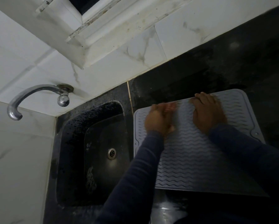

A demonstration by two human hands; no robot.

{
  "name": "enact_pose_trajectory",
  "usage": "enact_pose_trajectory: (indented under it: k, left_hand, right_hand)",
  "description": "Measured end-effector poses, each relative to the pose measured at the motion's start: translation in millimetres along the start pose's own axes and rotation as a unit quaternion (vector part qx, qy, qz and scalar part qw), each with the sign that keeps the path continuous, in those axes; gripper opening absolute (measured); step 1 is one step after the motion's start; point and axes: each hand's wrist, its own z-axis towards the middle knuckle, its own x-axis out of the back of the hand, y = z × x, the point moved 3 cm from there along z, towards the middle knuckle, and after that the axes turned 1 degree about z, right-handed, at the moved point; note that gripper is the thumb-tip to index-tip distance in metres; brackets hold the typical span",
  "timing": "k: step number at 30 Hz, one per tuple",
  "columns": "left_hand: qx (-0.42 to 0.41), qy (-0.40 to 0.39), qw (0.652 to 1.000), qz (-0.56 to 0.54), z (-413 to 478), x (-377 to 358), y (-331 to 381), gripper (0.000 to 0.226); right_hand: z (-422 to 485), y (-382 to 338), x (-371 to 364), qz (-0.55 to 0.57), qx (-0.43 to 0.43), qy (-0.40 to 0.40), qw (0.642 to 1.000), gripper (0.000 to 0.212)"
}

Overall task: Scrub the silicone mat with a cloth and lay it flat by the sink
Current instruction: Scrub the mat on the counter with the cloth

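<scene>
Silicone mat [198, 152] lies flat, long axis away from viewer; both hands' grip blurred, unclear.

We see a pale grey mat [192, 156] ribbed with wavy lines on a black speckled desk [232, 65]. The sink [90, 126] is black, the tap [30, 94] chrome, the tiles [22, 59] white with grey veins, and our sleeves [135, 183] navy.

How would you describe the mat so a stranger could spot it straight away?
Find the dark sink under the curved tap. On the black counter just right of it lies the mat, a pale grey sheet with rounded corners. Its rows of wavy ridges set it apart, and both hands, the left hand and the right hand, rest on its far part.
</scene>
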Motion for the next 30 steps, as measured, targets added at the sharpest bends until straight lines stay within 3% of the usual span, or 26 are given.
enact_pose_trajectory:
  k: [2, 6, 11, 13, 16, 18, 23, 30]
  left_hand:
    - [-0.079, -0.051, 0.995, 0.02, -5.6, -25.5, 40.5, 0.033]
    - [-0.064, -0.07, 0.995, 0.024, 5.0, -29.1, 39.1, 0.036]
    - [0.148, -0.018, 0.988, 0.048, 23.0, 15.5, -73.7, 0.044]
    - [0.188, -0.005, 0.98, 0.067, 25.2, 31.8, -101.6, 0.051]
    - [0.186, -0.008, 0.978, 0.091, 28.9, 39.8, -97.0, 0.059]
    - [0.187, 0.001, 0.982, 0.035, 29.8, 33.2, -75.5, 0.063]
    - [0.057, -0.027, 0.995, -0.078, 33.0, -1.1, 2.2, 0.044]
    - [0.047, -0.094, 0.994, 0.003, 50.2, -11.3, 5.5, 0.048]
  right_hand:
    - [0.4, 1.0, 0.9, -0.005, -0.009, -0.011, 1.0, 0.052]
    - [1.5, 3.6, 1.7, 0.018, -0.01, -0.004, 1.0, 0.048]
    - [-0.6, 2.7, 2.2, 0.017, -0.009, -0.009, 1.0, 0.048]
    - [-0.8, 2.4, 2.7, 0.013, -0.011, -0.011, 1.0, 0.048]
    - [-0.5, 2.8, 4.2, 0.009, -0.012, -0.011, 1.0, 0.048]
    - [0.2, 1.3, 3.5, 0.007, -0.013, -0.012, 1.0, 0.048]
    - [0.2, -0.8, 4.6, -0.018, -0.017, -0.01, 1.0, 0.049]
    - [0.8, -1.3, 4.5, -0.026, -0.014, -0.012, 0.999, 0.049]
